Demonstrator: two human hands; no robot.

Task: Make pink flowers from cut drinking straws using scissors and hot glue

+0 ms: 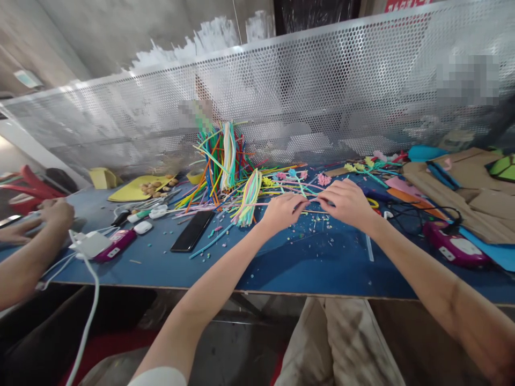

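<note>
Over the blue table (281,279), my left hand (282,210) is closed, pinching a thin pink pipe cleaner (261,203) whose end runs out to the left. Close to its right, my right hand (345,202) has its fingertips closed on the same pink strand. A small gap separates the two hands. Left of them lies a bundle of pale yellow, green and pink pipe cleaners (250,198). Small pink and blue fuzzy flowers (292,173) sit just behind the hands.
A black phone (192,231) lies left of my hands, below a tall multicoloured pipe-cleaner pile (223,155). Purple devices (116,244) with cables sit at both sides. Cardboard (478,193) lies right. Another person's hands (56,214) are at far left. A perforated metal screen (322,91) stands behind.
</note>
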